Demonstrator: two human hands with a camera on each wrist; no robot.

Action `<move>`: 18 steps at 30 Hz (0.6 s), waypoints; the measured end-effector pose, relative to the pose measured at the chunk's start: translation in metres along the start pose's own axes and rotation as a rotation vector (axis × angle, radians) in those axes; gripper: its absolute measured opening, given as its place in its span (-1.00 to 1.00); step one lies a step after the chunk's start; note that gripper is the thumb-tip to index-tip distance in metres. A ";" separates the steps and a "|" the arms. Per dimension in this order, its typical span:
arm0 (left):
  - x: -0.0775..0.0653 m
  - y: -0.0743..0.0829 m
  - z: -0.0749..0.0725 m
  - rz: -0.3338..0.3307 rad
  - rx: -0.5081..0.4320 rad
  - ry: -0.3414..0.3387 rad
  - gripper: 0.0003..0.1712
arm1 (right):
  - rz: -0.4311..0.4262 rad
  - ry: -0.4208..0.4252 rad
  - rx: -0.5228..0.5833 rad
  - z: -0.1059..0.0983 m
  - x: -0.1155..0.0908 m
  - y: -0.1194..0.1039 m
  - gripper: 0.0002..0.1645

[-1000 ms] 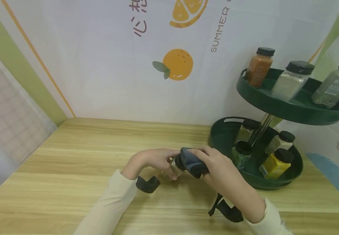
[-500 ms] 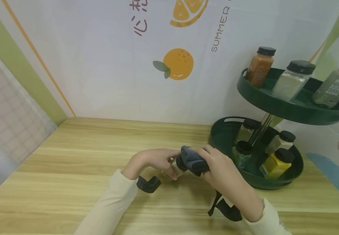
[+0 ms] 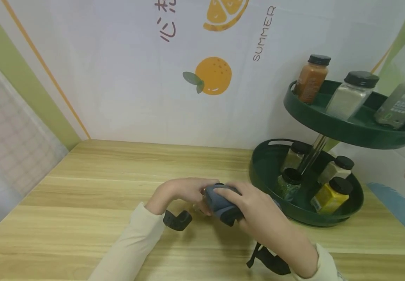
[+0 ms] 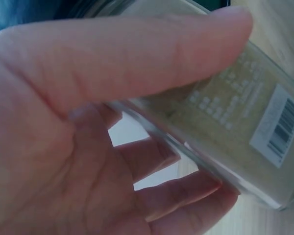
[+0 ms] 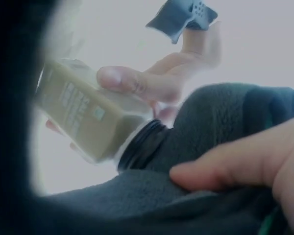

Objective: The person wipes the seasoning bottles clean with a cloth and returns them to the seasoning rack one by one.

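Note:
In the head view my left hand [image 3: 191,190] grips a square clear spice jar low over the table. The left wrist view shows the thumb across the jar [image 4: 225,129], which holds a beige powder and has a barcode label. My right hand [image 3: 258,205] holds a folded grey-blue cloth [image 3: 221,201] at the jar's lid end. Seen from the right wrist, the cloth [image 5: 201,127] lies against the black lid [image 5: 142,144], with a fingertip pressed into it. The jar is tilted, its lid towards the right hand. In the head view cloth and hands hide most of it.
On the right stands a two-tier dark green rack [image 3: 349,130]. Several black-lidded jars sit on it, among them an orange one [image 3: 311,80] above and a yellow one [image 3: 329,198] below. The wooden table [image 3: 100,218] meets a printed white cloth [image 3: 125,78] behind.
My right hand has shifted the cloth left and slightly down, covering the jar's neck in the head view. The left hand has kept its grip and barely moved.

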State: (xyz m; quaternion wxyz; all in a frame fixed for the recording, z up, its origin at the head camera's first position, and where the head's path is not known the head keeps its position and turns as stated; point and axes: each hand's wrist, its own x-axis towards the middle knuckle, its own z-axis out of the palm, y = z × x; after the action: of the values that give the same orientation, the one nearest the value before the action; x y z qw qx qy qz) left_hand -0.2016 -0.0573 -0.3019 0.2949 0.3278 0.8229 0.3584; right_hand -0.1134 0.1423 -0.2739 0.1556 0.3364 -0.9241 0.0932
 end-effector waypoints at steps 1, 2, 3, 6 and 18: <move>0.000 0.000 0.000 0.009 0.001 -0.007 -0.44 | -0.008 -0.016 0.005 -0.001 -0.001 -0.001 -0.13; 0.000 0.000 0.000 0.014 0.003 -0.013 -0.47 | -0.012 -0.028 0.011 -0.002 -0.001 -0.001 -0.10; 0.000 0.000 0.000 0.013 -0.002 -0.019 -0.47 | -0.009 -0.035 0.016 -0.002 -0.001 0.000 -0.08; 0.000 0.000 -0.002 0.015 0.005 -0.017 -0.46 | 0.021 -0.013 0.047 -0.001 0.000 0.006 -0.14; -0.001 -0.005 -0.006 0.012 -0.025 0.008 -0.38 | 0.096 0.000 0.019 0.002 0.003 0.015 -0.31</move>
State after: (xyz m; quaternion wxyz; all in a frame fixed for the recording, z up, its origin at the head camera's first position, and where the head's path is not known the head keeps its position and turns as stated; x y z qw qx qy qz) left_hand -0.2066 -0.0624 -0.3022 0.2935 0.3278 0.8176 0.3716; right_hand -0.1254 0.1513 -0.2754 0.1477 0.2930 -0.9383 0.1095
